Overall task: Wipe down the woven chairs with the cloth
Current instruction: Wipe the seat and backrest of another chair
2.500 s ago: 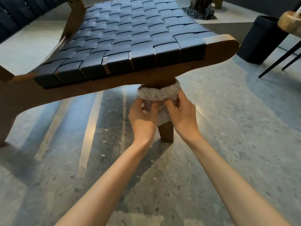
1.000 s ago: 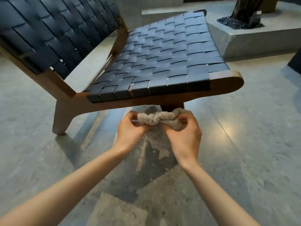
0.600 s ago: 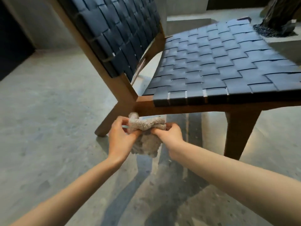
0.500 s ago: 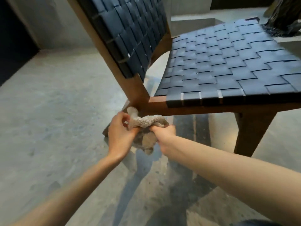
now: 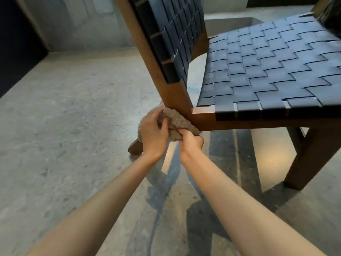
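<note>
The cloth (image 5: 176, 124) is bunched against the chair (image 5: 258, 78) frame, where the back post meets the seat rail above the rear leg. Both hands are closed on it, close together: the left hand (image 5: 154, 133) wraps its left side, and the right hand (image 5: 191, 142) pinches its lower edge from beneath. No writing is visible.

Speckled grey stone floor (image 5: 73, 145), the woven chair (image 5: 258, 80) on it on wooden legs (image 5: 306, 157).

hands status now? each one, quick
Left hand: closed on the cloth, pressing it against the chair frame.
Right hand: closed on the cloth's lower edge.
</note>
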